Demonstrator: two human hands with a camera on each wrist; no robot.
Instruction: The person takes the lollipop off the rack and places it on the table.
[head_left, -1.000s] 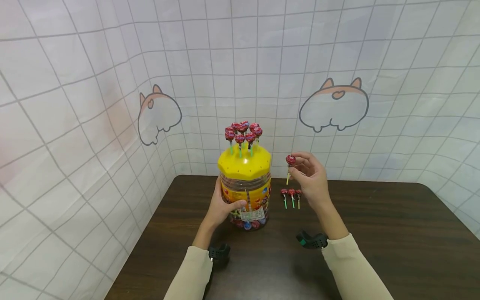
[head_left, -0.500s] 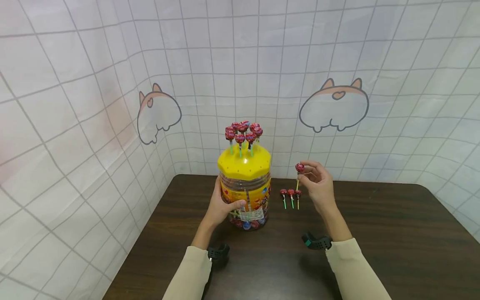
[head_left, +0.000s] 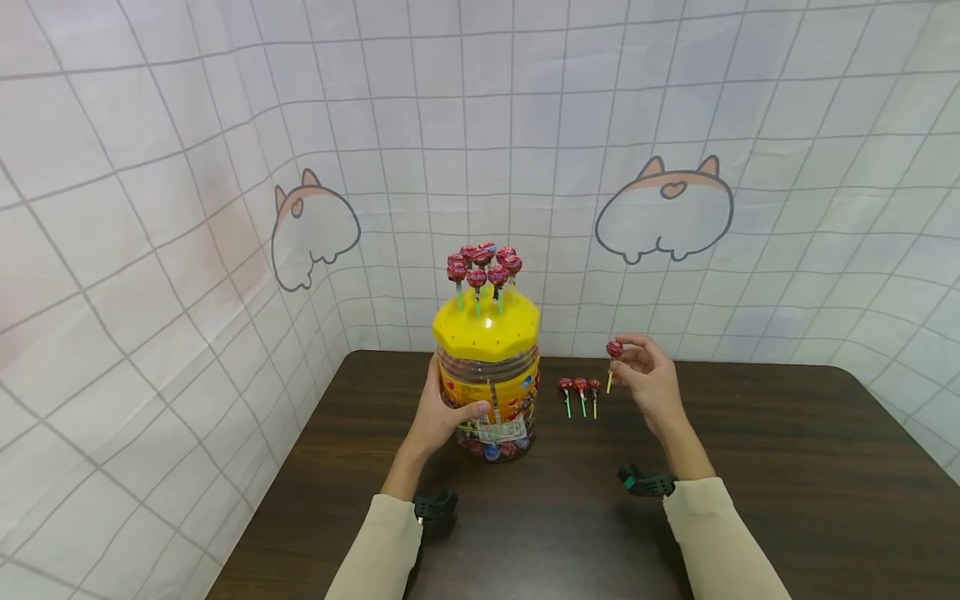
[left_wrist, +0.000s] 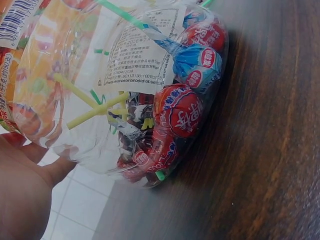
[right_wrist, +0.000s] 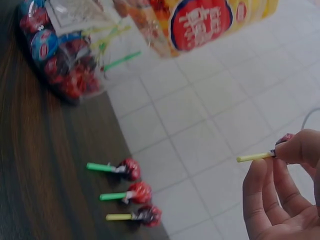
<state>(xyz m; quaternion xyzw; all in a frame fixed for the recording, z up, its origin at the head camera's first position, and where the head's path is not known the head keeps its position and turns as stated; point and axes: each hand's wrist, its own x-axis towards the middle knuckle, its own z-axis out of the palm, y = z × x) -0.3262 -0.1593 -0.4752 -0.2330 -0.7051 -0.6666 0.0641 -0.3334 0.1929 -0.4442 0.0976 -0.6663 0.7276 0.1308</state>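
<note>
My left hand (head_left: pixel 441 414) grips the side of a clear plastic candy jar (head_left: pixel 491 408), its thumb lying across the label. The jar stands upright under a yellow faceted lid (head_left: pixel 486 327), from which several red-wrapped lollipops (head_left: pixel 476 279) stick up. Wrapped lollipops (left_wrist: pixel 179 110) and loose sticks show through the jar wall in the left wrist view. Between thumb and fingertips, my right hand (head_left: pixel 651 379) pinches a red lollipop (head_left: pixel 614 349) with a yellow stick (right_wrist: pixel 254 157), held above the table. Left of that hand, three lollipops (head_left: pixel 581 386) lie in a row, two on green sticks and one on yellow.
A dark wood table (head_left: pixel 525 533) carries everything. Behind and to the left hangs a white grid-patterned cloth (head_left: pixel 480 167) with cartoon animal drawings. Both wrists wear black straps (head_left: pixel 647 482), and the sleeves are cream.
My right hand has moved right and a little lower with its lollipop, from above the row to the row's right. The left hand and jar stay in place.
</note>
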